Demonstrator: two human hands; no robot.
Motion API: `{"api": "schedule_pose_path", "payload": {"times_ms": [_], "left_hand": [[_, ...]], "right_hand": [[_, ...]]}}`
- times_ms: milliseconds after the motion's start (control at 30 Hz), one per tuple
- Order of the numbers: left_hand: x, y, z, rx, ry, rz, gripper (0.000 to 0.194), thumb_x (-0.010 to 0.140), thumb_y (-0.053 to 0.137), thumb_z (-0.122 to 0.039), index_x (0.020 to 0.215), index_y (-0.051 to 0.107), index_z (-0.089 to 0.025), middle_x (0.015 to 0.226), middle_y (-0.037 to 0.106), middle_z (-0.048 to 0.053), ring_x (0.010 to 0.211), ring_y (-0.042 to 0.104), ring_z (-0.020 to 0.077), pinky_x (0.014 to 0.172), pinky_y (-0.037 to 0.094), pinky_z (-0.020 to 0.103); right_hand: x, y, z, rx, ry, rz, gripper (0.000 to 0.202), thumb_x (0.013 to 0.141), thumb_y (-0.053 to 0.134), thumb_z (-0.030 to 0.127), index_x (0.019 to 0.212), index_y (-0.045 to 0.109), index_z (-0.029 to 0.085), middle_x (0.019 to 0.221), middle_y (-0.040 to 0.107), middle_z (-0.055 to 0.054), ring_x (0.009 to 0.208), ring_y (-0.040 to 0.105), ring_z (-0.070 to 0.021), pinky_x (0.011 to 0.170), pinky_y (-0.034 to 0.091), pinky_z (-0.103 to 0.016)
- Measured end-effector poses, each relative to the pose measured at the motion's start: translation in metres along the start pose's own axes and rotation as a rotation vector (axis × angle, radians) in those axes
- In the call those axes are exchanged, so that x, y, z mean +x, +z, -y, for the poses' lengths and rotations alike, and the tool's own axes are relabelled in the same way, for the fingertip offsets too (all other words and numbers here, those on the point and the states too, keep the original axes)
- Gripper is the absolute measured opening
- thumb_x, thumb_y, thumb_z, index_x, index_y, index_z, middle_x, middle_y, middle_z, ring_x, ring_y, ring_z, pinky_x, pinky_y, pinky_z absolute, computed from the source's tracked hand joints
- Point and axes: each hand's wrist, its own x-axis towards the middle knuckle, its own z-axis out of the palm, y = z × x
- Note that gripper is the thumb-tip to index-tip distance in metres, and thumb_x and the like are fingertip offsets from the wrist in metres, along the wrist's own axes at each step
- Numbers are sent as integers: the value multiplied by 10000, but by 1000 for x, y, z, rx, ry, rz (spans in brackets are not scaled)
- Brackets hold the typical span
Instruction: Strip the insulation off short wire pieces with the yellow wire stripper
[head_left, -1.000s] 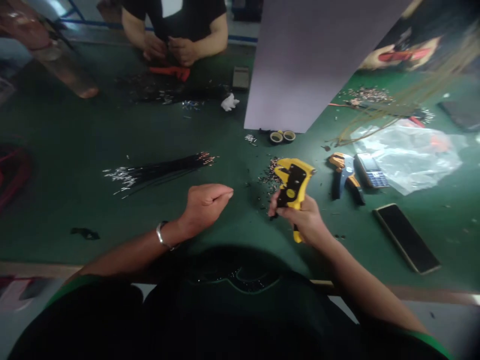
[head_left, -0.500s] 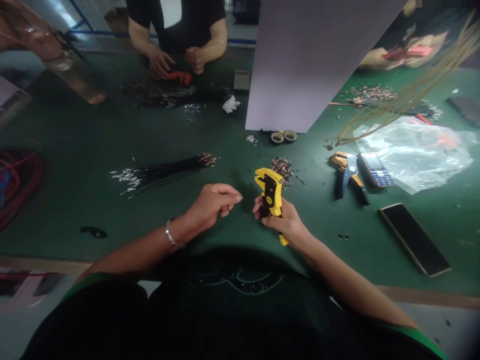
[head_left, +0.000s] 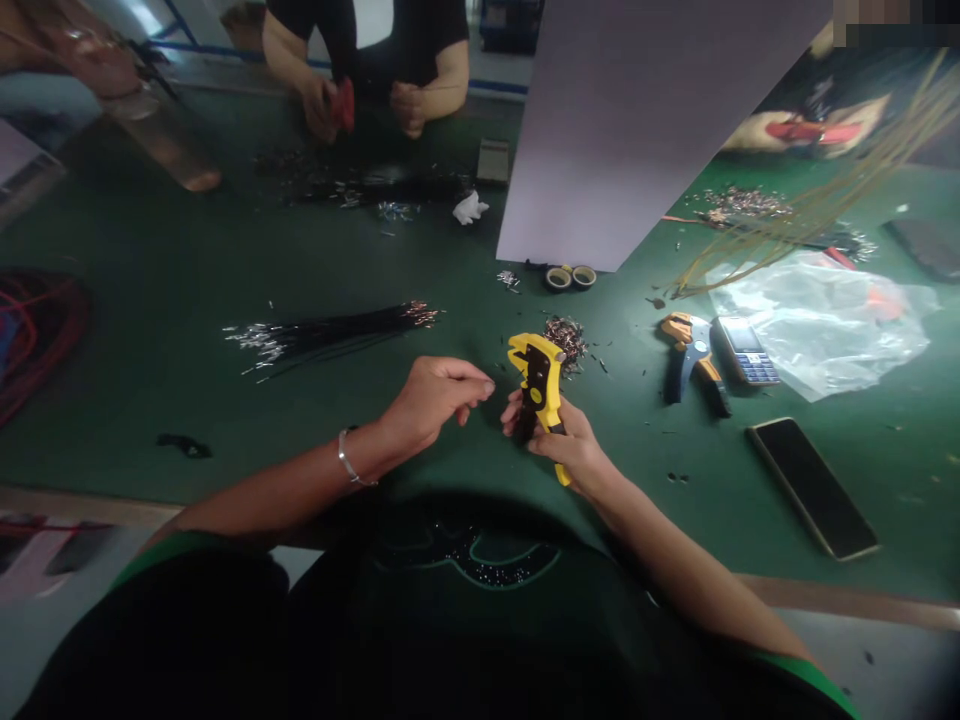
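Note:
My right hand (head_left: 574, 442) is wrapped round the handles of a yellow and black wire stripper (head_left: 540, 375), held upright with its jaws toward the left. My left hand (head_left: 433, 402) is closed in a pinch just left of those jaws, a small gap apart. Whatever lies between its fingertips is too small to make out. Beyond my left hand lies a bundle of black wires (head_left: 337, 332), with silvery ends at the left and bare copper ends at the right. Behind the stripper is a pile of small scraps (head_left: 568, 340).
At right lie a second wire stripper (head_left: 694, 350), a keypad phone (head_left: 746, 350), a smartphone (head_left: 814, 487) and a clear plastic bag (head_left: 847, 320). A pale upright panel (head_left: 600, 130) stands ahead, with tape rolls (head_left: 559, 278) at its foot. A co-worker's hand (head_left: 319, 108) holds a red tool opposite.
My left hand has moved slightly right, keeping its pinch near the stripper. My right hand keeps its hold. The co-worker opposite has raised the red tool off the table.

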Motion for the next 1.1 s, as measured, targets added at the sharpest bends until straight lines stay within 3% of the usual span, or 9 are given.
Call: {"api": "schedule_pose_path", "payload": {"times_ms": [400, 633, 833, 967, 1033, 1100], "left_hand": [[-2, 13, 1, -87, -98, 104, 56, 707, 647, -140, 659, 670, -120, 584, 629, 38, 445, 518, 77, 359, 374, 215], [-2, 10, 4, 18, -145, 195, 190, 763, 637, -214, 907, 731, -134, 498, 575, -9, 357, 439, 58, 328, 264, 226], [-1, 8, 9, 141, -8, 273, 212, 794, 609, -274, 892, 760, -162, 617, 661, 23, 471, 502, 75, 411, 342, 229], [2, 6, 11, 206, 166, 292, 188, 800, 607, -266, 738, 757, -170, 712, 713, 35, 680, 616, 110, 643, 475, 238], [3, 5, 10, 269, 222, 268, 178, 788, 616, -258, 718, 754, -171, 747, 723, 34, 736, 630, 122, 714, 481, 250], [3, 3, 7, 289, 189, 215, 149, 762, 632, -246, 758, 759, -168, 756, 724, 35, 716, 624, 123, 688, 477, 251]], "right_hand": [[0, -1, 2, -47, -32, -37, 466, 567, 561, 101, 1026, 594, 177, 884, 657, -33, 730, 615, -181, 695, 481, -342], [1, -3, 0, -97, -50, -29, 424, 590, 571, 112, 1008, 600, 178, 886, 655, -34, 728, 598, -178, 689, 475, -335], [2, -4, -1, -133, -53, -20, 402, 586, 584, 110, 982, 599, 182, 850, 660, -25, 719, 603, -178, 687, 481, -333], [1, -3, 0, -159, -56, -8, 391, 592, 572, 106, 975, 600, 181, 859, 658, -29, 726, 613, -177, 695, 491, -336], [1, -3, 0, -157, -69, 4, 395, 588, 574, 106, 975, 601, 182, 860, 659, -32, 728, 615, -180, 701, 497, -341], [1, -3, 0, -151, -76, 13, 411, 588, 577, 111, 991, 596, 187, 876, 662, -38, 737, 615, -186, 708, 503, -352]]}}
